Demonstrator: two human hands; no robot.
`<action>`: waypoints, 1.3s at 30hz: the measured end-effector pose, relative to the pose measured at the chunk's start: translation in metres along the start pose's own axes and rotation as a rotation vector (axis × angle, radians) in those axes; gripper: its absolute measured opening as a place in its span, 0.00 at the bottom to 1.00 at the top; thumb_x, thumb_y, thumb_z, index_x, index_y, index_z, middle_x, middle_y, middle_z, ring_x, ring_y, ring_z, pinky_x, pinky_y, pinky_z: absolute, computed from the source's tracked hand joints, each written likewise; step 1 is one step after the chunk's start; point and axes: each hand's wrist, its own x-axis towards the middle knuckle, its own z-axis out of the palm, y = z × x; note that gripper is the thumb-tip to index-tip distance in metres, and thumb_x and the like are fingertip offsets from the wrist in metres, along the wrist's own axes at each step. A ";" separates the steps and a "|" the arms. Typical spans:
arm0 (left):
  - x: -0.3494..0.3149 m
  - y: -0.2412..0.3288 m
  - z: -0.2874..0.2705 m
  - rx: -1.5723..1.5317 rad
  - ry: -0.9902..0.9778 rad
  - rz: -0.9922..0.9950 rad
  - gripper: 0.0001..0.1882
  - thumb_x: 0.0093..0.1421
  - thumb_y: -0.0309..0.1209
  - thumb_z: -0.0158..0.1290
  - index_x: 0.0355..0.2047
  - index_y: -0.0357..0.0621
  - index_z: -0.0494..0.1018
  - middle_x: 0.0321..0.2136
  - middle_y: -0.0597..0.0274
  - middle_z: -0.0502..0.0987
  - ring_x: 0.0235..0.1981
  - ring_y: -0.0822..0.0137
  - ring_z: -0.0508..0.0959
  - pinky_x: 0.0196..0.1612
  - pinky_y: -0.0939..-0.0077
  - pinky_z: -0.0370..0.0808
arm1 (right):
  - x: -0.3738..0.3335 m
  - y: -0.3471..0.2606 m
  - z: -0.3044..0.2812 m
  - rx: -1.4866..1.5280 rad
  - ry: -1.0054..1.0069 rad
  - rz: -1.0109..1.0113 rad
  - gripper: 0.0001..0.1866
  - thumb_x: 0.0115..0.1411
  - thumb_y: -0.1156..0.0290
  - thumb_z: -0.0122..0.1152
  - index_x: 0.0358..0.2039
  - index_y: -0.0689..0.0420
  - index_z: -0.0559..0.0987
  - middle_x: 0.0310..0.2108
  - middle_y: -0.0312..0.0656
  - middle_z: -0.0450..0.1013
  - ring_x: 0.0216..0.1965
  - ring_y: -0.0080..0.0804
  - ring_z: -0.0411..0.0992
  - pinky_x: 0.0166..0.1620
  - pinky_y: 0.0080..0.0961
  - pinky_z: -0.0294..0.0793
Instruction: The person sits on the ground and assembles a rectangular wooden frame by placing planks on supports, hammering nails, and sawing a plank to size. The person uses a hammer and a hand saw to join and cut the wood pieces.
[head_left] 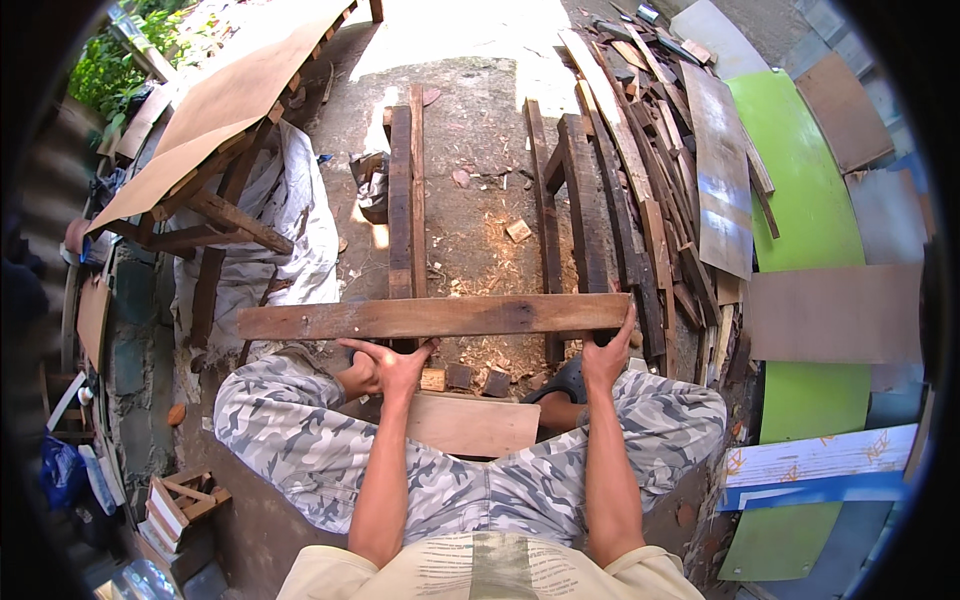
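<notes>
View: head.
Plank: directly ahead of both hands, which meet its near edge.
Plank axis: left to right, across the front of the body; roughly square to the forearms.
Left hand: nearer the plank's middle; a long free length extends left of it.
Left grip: thumb and forefinger spread wide along the near edge; remaining fingers not clear, so closure cannot be told.
Right hand: nearer the plank's right end, with little length beyond it.
Right grip: forefinger raised against the end, thumb at the near edge; closure on the underside cannot be told.
Left rails: ahead of the left hand, running away from it, crosswise to the plank.
Right rails: ahead of the right hand, likewise crosswise.
Plank to rails: lies across both pairs in view; contact cannot be confirmed.
Blocks: between the hands, on the near side of the plank.
Pale board: between the forearms, nearer the body than the blocks.
Wood pile: ahead and right of the right hand.
</notes>
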 end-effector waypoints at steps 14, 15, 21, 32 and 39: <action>0.030 -0.134 0.033 0.037 0.032 0.326 0.78 0.52 0.44 0.70 0.63 0.29 0.06 0.61 0.35 0.64 0.61 0.52 0.69 0.64 0.72 0.63 | -0.001 -0.001 0.002 -0.014 0.010 -0.061 0.51 0.52 0.73 0.72 0.72 0.59 0.52 0.69 0.60 0.58 0.69 0.61 0.57 0.67 0.44 0.60; 0.030 -0.123 0.035 0.030 0.044 0.336 0.78 0.52 0.44 0.70 0.64 0.31 0.06 0.61 0.35 0.64 0.60 0.52 0.68 0.64 0.71 0.63 | -0.001 0.000 0.001 -0.016 0.011 -0.044 0.51 0.52 0.73 0.72 0.72 0.59 0.52 0.68 0.60 0.59 0.68 0.61 0.58 0.67 0.44 0.61; 0.019 -0.110 0.024 0.047 0.138 0.237 0.75 0.54 0.40 0.68 0.66 0.34 0.08 0.63 0.38 0.62 0.61 0.54 0.67 0.66 0.67 0.60 | 0.001 0.006 0.006 -0.031 0.004 -0.130 0.51 0.51 0.73 0.72 0.72 0.58 0.53 0.67 0.60 0.60 0.67 0.61 0.59 0.65 0.45 0.63; 0.016 0.016 -0.006 -1.247 0.309 -0.163 0.29 0.62 0.34 0.63 0.58 0.36 0.64 0.54 0.55 0.72 0.52 0.63 0.75 0.56 0.68 0.74 | 0.003 0.018 -0.005 -0.021 -0.008 -0.096 0.53 0.52 0.71 0.74 0.72 0.59 0.50 0.68 0.63 0.57 0.69 0.62 0.57 0.67 0.45 0.62; 0.016 0.021 -0.012 -1.216 0.279 -0.261 0.24 0.59 0.31 0.67 0.52 0.36 0.71 0.47 0.59 0.77 0.44 0.65 0.79 0.46 0.67 0.81 | 0.008 0.010 -0.007 0.071 -0.022 0.097 0.48 0.46 0.66 0.80 0.64 0.60 0.63 0.55 0.59 0.73 0.57 0.58 0.71 0.57 0.44 0.71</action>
